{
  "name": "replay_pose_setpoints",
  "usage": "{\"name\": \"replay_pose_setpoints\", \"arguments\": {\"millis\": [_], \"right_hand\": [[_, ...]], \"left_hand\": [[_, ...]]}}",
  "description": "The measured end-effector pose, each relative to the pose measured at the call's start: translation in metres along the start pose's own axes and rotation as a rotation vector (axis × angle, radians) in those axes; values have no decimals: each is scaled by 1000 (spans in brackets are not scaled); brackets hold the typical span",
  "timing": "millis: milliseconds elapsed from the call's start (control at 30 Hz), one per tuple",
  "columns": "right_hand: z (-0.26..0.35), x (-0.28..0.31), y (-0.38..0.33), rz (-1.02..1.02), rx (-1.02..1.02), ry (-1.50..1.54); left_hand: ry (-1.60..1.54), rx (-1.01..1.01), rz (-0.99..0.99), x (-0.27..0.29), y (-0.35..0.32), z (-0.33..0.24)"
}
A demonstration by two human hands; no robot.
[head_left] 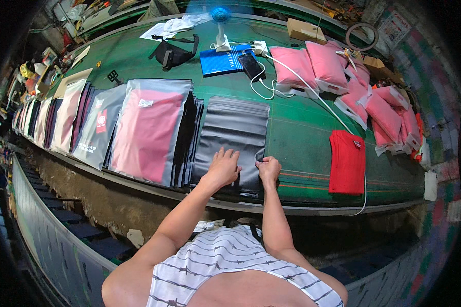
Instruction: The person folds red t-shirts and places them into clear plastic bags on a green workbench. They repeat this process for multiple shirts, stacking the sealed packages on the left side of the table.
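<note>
A glossy black plastic bag (235, 125) lies flat on the green table before me, with its near end by the front edge. My left hand (224, 168) rests on its lower part, fingers spread and pressing on the surface. Along the bag's right edge, my right hand (268, 168) is closed, thumb and fingers pinching that edge. Touching the bag's left side is a stack of frosted bags, the top one holding pink cloth (148, 135). To the right, a folded red garment (347, 163) lies apart from both hands.
Filled pink packages (294, 66) pile up at the back right. A small blue fan (220, 15), a blue box (212, 62), a phone (251, 66) and a white cable (312, 84) sit at the back. A black waist bag (173, 52) lies farther left, behind more bagged garments (69, 115).
</note>
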State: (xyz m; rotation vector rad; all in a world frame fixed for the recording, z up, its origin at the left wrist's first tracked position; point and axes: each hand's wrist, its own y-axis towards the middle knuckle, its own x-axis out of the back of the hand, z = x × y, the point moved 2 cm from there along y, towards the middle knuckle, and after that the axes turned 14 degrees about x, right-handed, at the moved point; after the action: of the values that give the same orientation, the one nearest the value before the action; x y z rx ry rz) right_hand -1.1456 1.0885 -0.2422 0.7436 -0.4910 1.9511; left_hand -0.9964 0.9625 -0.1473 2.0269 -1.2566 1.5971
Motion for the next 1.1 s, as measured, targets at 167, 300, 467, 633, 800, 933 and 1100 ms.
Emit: {"name": "replay_pose_setpoints", "arguments": {"millis": [167, 300, 467, 633, 800, 933, 1100], "right_hand": [[-2, 0, 3, -3, 35, -29], [-2, 2, 1, -54, 58, 23], [-3, 9, 6, -45, 38, -19], [-8, 24, 17, -125, 76, -32], [-33, 62, 37, -238, 65, 50], [-65, 109, 56, -303, 39, 29], [-122, 158, 73, -338, 140, -41]], "left_hand": [[-3, -38, -55, -4, 7, -4], [35, -6, 16, -4, 18, -2], [-13, -35, 53, 2, 23, -8], [-9, -27, 83, -2, 28, -11], [10, -34, 120, -15, 35, -31], [-50, -59, 52, -37, 40, -59], [-181, -95, 3, -94, 42, -107]]}}
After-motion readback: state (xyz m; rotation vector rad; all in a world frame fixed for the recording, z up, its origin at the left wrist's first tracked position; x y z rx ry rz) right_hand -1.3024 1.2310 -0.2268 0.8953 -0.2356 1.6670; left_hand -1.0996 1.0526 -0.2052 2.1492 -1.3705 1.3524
